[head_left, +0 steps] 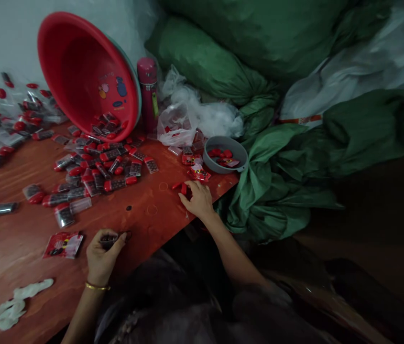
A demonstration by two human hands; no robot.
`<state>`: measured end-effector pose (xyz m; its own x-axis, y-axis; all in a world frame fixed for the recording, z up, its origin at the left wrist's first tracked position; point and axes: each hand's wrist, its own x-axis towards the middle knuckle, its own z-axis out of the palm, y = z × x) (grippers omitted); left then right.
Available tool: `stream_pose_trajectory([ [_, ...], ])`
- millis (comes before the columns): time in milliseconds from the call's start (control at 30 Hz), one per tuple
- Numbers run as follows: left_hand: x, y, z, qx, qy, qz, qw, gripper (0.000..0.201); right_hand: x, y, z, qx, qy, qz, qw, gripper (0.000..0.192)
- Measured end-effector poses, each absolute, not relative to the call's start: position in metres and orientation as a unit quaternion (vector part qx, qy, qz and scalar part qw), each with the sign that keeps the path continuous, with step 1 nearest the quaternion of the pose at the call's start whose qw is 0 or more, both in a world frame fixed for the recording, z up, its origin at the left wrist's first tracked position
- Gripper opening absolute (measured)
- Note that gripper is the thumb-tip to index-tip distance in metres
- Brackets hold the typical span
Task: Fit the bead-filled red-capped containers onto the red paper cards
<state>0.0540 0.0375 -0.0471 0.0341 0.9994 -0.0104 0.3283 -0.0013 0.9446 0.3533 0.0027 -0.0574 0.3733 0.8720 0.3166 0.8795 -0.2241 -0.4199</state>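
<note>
My left hand [103, 251], with a gold bangle at the wrist, wraps round a small clear container [109, 241] packed with dark contents. A thin dark loop shows by its thumb. Over by the right table edge, my right hand [199, 199] has its thumb and fingers closed about a red cap [183, 189]. Another red piece [176, 185] lies just left of those fingertips. Between the hands, a small black item [128, 208] rests on the table. A flat red printed packet [63, 245] lies left of my left hand.
A pile of red-capped clear containers [112, 154] spills from a tilted red basin [90, 71]. Behind stands a pink flask [147, 95]. A grey bowl [211, 165] holds red pieces, beside red packets [198, 172]. Green sacks [277, 191] crowd the right; a crumpled pale glove-like item [8, 313] lies front left.
</note>
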Motion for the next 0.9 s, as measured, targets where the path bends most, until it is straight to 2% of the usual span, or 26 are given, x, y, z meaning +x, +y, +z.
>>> stream_pose_trajectory([
  [133,0.056,0.035,-0.045,0.587,0.567,0.410,0.407,0.031,0.334,0.000,-0.060,-0.743,-0.543,0.049,0.388,0.037],
  [267,0.067,0.028,-0.037,0.606,0.539,0.417,0.410,0.025,0.299,-0.002,-0.059,-0.655,-0.526,0.153,0.521,0.038],
  [367,0.079,0.024,-0.029,0.601,0.488,0.443,0.452,0.021,0.273,-0.005,-0.051,-0.589,-0.514,0.257,0.569,0.038],
  [567,0.091,0.027,-0.020,0.595,0.424,0.483,0.482,0.023,0.241,-0.013,-0.034,-0.513,-0.506,0.422,0.551,0.034],
  [767,0.089,0.028,-0.018,0.570,0.426,0.492,0.501,0.022,0.226,-0.018,-0.038,-0.522,-0.546,0.405,0.516,0.029],
  [900,0.084,0.026,-0.021,0.568,0.444,0.508,0.471,0.021,0.221,-0.019,-0.044,-0.539,-0.560,0.389,0.495,0.031],
])
